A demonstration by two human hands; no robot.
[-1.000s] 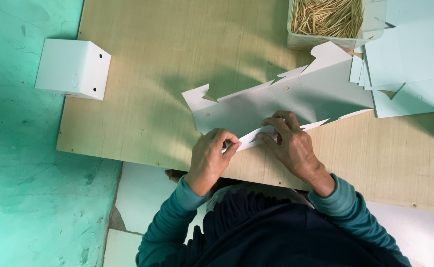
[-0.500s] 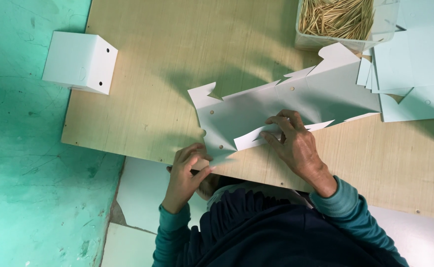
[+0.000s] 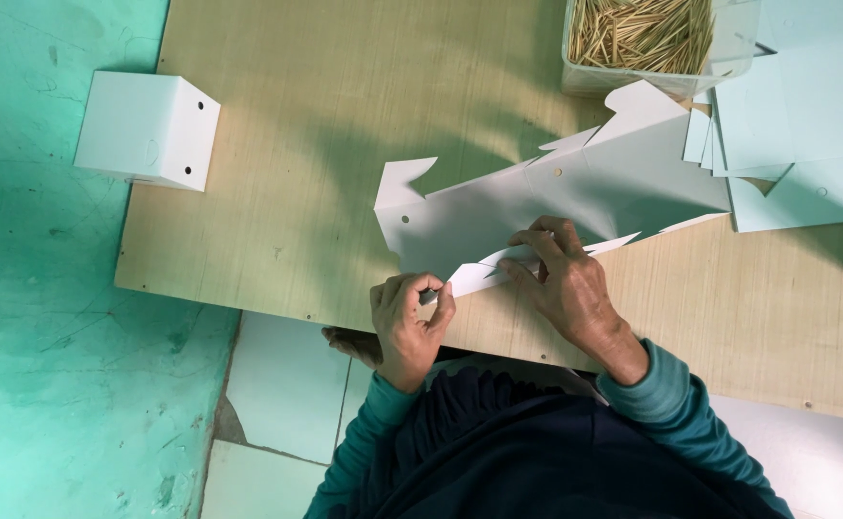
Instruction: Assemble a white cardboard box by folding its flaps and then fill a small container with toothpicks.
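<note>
The left hand [image 3: 410, 322] pinches the pointed end of a narrow flap between thumb and fingers, at the near edge of the desk [image 3: 277, 125]. The right hand [image 3: 566, 284] presses down flat on the same flap farther along, fingers bent over its fold, gripping nothing but holding it down.

The flap belongs to a white card cutout [image 3: 556, 197], a flat, unfolded box shape with notched tabs and small punched holes. It lies across the middle of the desk, slanting from the near edge toward the far right corner.

The card looks light, thin and fairly stiff; it would likely crease along scored lines, bend if lifted by one tip, and slide easily on the smooth wood. Holding it near a fold, with the other hand flat on it, seems steadiest.

At the far right corner lies a stack of pale card sheets [image 3: 806, 125], touching the cutout. Beside it, at the far edge, stands a clear tub of thin wooden sticks [image 3: 647, 38]. A folded white box [image 3: 148, 130] sits at the desk's left edge, overhanging a green floor [image 3: 37, 336].
</note>
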